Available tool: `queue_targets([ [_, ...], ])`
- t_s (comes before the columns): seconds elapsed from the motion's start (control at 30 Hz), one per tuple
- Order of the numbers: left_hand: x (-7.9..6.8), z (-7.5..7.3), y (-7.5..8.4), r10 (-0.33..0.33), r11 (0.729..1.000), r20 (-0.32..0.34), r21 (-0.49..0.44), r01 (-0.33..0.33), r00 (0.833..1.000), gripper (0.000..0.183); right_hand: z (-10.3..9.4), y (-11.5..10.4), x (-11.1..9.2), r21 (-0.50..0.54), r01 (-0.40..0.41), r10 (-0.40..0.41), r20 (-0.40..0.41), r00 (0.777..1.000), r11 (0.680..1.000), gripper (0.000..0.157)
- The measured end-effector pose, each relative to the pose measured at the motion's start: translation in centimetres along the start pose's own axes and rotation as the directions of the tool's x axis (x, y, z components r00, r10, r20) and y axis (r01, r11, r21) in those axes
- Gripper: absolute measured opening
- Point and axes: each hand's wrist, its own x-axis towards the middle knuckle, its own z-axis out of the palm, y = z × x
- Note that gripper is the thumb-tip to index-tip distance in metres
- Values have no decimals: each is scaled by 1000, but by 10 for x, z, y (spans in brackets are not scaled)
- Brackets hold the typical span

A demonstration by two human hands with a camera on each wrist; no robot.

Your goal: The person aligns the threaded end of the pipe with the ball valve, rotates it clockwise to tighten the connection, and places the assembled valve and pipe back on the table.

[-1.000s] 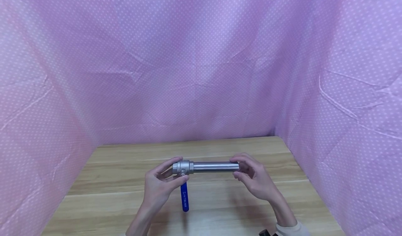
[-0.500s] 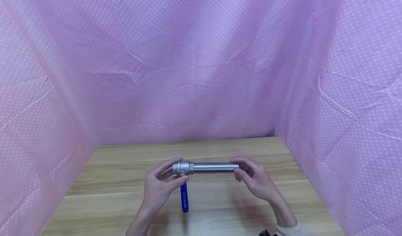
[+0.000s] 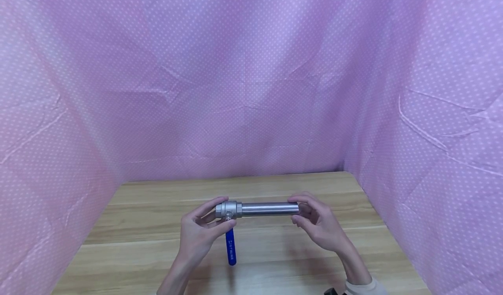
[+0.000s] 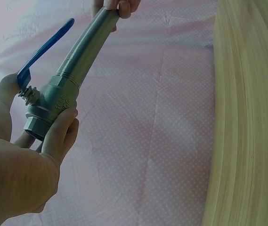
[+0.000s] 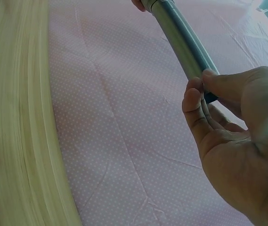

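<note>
A steel ball valve point(image 3: 232, 207) with a blue lever handle point(image 3: 231, 248) is joined to a straight metal pipe point(image 3: 270, 209), and the two lie in one level line above the table. My left hand point(image 3: 198, 233) grips the valve body at the left, thumb near the handle's base. In the left wrist view, the valve's open hex end point(image 4: 36, 128) points toward the palm and raised lettering shows on its body. At the pipe's free end, my right hand point(image 3: 320, 225) pinches it between thumb and fingers; the right wrist view shows the pipe tip point(image 5: 211, 97) just past the fingertips.
The wooden table point(image 3: 149, 225) spreads beneath both hands. Pink dotted cloth point(image 3: 243, 90) hangs behind it and along both sides. A small black object point(image 3: 331, 291) shows at the bottom edge by the right sleeve point(image 3: 365, 287).
The right thumb shifted up along the pipe end half a second ago and is now back lower. The valve, the pipe and the left hand stay almost still.
</note>
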Motion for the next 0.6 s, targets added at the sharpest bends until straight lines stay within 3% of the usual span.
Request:
queue_targets([
  [0.27,-1,0,0,-3,1000,-1,4,3,1000,65,0,0,0,-25,-2,2,-5,1000,1000,51],
  [0.6,0,0,-1,8,1000,4,10,-8,1000,64,0,0,0,-40,-4,4,-1,1000,999,46],
])
